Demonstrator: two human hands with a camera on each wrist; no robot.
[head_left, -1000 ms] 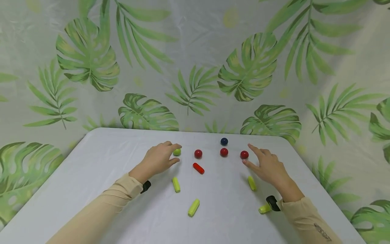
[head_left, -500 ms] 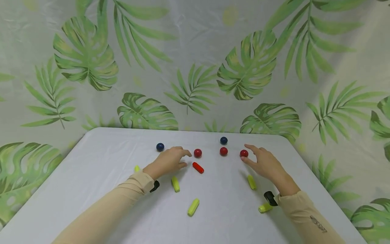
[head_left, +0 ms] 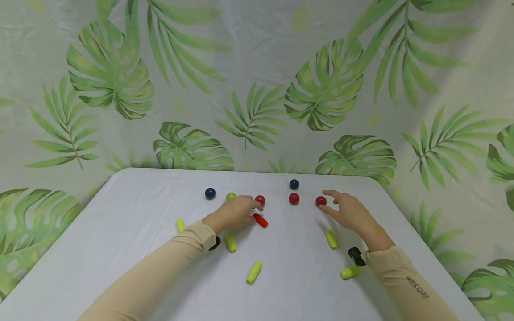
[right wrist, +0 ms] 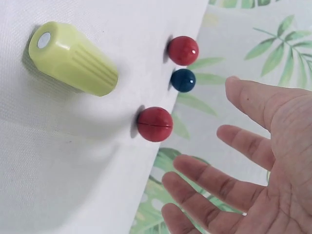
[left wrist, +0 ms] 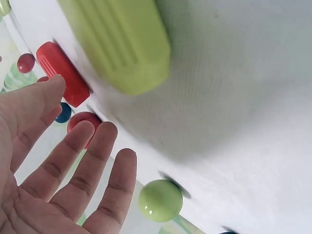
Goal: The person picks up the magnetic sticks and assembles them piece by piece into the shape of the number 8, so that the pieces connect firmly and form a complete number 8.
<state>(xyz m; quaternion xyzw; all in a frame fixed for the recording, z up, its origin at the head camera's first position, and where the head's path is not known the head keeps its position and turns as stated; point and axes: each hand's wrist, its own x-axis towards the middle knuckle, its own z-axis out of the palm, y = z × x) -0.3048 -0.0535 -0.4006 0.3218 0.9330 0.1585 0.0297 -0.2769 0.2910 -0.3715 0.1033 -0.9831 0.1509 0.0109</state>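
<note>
hovering w/ fingers (right wrist: pixel 214 181) apart & empty, prob. to suit round shapes, l. hand (head_left: pixel 234 211) is by 1 red ball (head_left: pixel 259 199) & red stick (head_left: pixel 261 220), r. hand (head_left: pixel 349 214) by another red ball (head_left: pixel 320 201), all 3 on the worktop (head_left: pixel 297 272).

Your left hand (left wrist: pixel 31 204) is spread, 1 digit overlapping the red block (left wrist: pixel 61 66); contact is unclear. Right of that block lies 1 green block (left wrist: pixel 131 53); left, 1 red ball (left wrist: pixel 26 63); below, 1 blue ball (left wrist: pixel 64 112), a 2nd red ball (left wrist: pixel 84 116) and, farther right, 1 green ball (left wrist: pixel 161 200).
</note>
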